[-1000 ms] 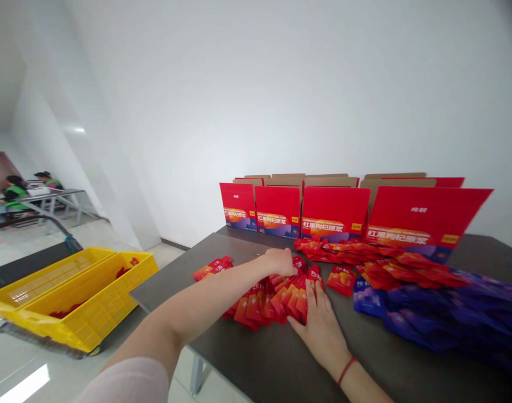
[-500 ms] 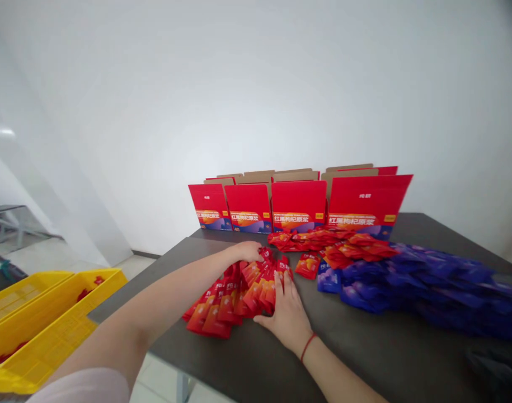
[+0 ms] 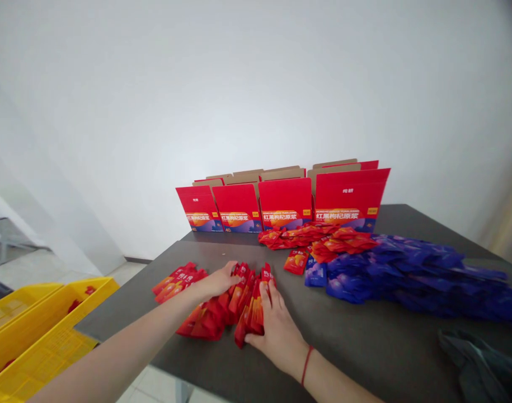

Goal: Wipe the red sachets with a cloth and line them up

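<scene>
A fanned row of red sachets (image 3: 222, 305) lies on the dark table (image 3: 365, 347) in front of me. My left hand (image 3: 216, 281) rests on the far left side of that row, fingers curled over the packets. My right hand (image 3: 272, 330) presses against the row's right end, fingers stretched along the packets and thumb at the near edge. A red cord circles my right wrist. A few more red sachets (image 3: 175, 278) lie loose just left of my left hand.
Several open red cartons (image 3: 281, 204) stand in a row at the table's back. A heap of red sachets (image 3: 323, 238) and a large spread of blue sachets (image 3: 407, 271) lie to the right. Yellow crates (image 3: 41, 330) sit on the floor at left. Dark cloth (image 3: 478, 364) lies at the near right.
My hands have drawn the red sachets closer together and towards me. The camera has swung right, so the crates and far room slid left.
</scene>
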`<state>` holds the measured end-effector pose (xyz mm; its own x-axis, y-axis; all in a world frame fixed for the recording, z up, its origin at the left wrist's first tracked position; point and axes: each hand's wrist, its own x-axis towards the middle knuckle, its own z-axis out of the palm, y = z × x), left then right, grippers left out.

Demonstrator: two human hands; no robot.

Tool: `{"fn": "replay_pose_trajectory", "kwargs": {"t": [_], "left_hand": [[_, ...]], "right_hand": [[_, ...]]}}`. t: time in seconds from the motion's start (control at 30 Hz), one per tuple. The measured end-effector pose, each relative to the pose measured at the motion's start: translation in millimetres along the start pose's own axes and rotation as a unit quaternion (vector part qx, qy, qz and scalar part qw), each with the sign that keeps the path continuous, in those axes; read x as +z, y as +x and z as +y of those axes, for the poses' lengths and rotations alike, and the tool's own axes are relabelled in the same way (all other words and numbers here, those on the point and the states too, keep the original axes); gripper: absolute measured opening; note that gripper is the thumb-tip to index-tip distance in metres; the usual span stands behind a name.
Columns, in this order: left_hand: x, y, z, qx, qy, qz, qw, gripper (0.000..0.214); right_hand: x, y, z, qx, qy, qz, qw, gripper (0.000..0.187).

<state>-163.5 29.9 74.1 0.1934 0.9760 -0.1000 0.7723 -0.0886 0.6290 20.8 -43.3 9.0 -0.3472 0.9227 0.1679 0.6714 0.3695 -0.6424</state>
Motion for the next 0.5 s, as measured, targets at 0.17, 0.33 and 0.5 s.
{"fn": "replay_pose_trajectory", "kwargs": {"t": [0.17,0.33,0.5], "left_hand": [[11.7,-33.0,-45.7,-0.033,0.068,0.12,0.99,0.056],[-13.5,-19.4,-65.9,0.044,0.099,0.131,0.985,0.054],[-46.5,5.5,-80.2,0.005,0.106,0.099,0.989,0.044]], "right_hand": [[12.6,7.6,-18.5,-0.003,0.002,-0.036,0.999,0.125],[32.9,39.2,-40.0,0.026,-0.007,-0.027,0.999,0.121],[48.3,76.7,-58.5,0.046,-0.013,-0.012,0.999,0.117]]}}
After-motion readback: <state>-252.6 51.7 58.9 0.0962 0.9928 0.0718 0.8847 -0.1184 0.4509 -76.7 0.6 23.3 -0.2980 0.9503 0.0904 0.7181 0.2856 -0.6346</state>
